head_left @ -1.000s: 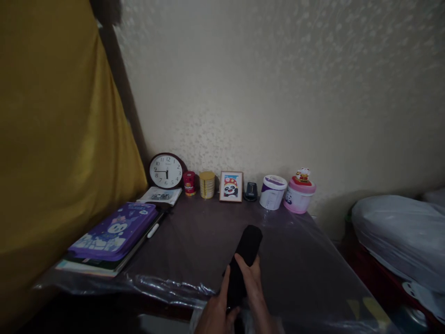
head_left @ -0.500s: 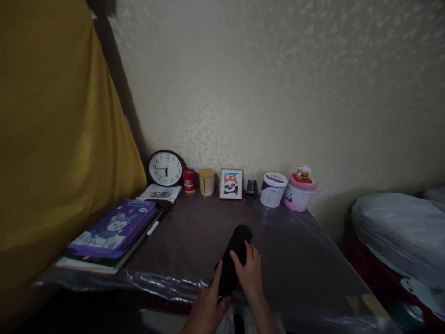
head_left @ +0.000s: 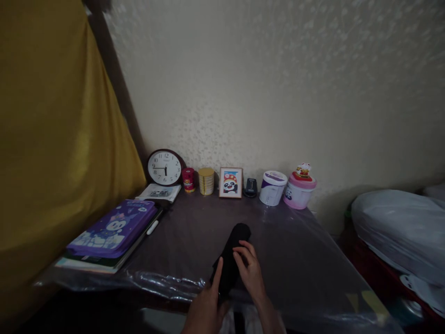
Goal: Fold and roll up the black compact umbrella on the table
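A black, rolled cloth bundle that looks like a folded umbrella lies slantwise near the front edge of the table, its rounded end pointing away from me. My left hand is wrapped round its near end, index finger stretched along the left side; part of that grip is hidden beneath. On the right side of the cloth, my right hand has its thumb and fingertips drawn together in a pinch on the dark fabric. Any strap or flap between those fingertips is too dark to make out.
Along the wall stand a clock, a red can, a yellow-lidded container, a panda picture frame, a small black device and two tubs. A purple case lies on books at left, beside a white pen.
My right hand's thumb and fingers, spread over the umbrella before, have come together in a pinch. My left hand keeps its hold, and the umbrella has barely moved.
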Tool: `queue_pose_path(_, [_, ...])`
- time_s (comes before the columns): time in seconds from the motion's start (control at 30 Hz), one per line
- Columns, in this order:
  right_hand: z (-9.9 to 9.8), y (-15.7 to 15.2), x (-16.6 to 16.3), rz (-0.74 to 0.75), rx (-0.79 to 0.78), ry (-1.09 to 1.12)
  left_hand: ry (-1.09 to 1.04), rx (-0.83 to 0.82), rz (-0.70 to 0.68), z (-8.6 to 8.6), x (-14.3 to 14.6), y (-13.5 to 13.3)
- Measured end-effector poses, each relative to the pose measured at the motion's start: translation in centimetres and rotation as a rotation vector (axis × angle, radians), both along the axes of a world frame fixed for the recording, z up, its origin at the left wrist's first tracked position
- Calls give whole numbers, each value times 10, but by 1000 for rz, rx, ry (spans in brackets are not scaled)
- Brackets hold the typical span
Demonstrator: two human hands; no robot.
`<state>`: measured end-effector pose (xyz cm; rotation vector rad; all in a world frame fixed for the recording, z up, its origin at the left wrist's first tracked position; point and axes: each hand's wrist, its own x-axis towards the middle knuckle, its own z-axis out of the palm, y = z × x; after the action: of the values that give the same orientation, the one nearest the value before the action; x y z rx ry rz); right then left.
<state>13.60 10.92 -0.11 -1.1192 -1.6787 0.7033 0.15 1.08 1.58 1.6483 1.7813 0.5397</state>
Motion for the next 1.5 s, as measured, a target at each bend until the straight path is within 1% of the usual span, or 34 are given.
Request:
queue_pose_path(0.1, [3,-2,-2,24,-26,8,97,-38,-11,6,1,0])
queue_pose_path(0.23, [3,-1,6,36,-49,100,104,-23,-22,2,-1,1])
queue_pose_path(0.3, [4,1,16,2,-51,145,111,-11,-23,-1,-1,1])
queue_pose_path(0.4, [5,4,32,-106,-41,195,145,-17,-20,-1,-1,0])
queue_pose_path(0.47, [8,4,36,-122,-15,205,161,-30,-21,0,-1,0])
queue_pose_path(0.53, [11,2,33,-50,34,152,175,-32,-27,1,-1,0])
queue_pose_path(0.67, [18,-3,16,158,130,-69,173,-9,-38,-2,-1,0])
queue_pose_path(0.73, [19,-4,9,205,152,-157,132,-1,-36,-6,-2,0])
queue_pose_path(0.9, [16,-5,11,157,185,-227,24,24,-15,-14,-6,0])
queue_pose_path(1.07, [15,-3,17,114,195,-243,4,32,-10,-13,-6,1])
queue_pose_path(1.23, [15,-2,12,109,225,-275,-31,33,-6,-14,-6,0])
queue_pose_path(1.37, [16,-2,9,115,193,-359,-66,62,-44,-10,-7,-3])
queue_pose_path(1.5, [17,-2,10,101,195,-353,-56,42,-46,-4,-7,-5])
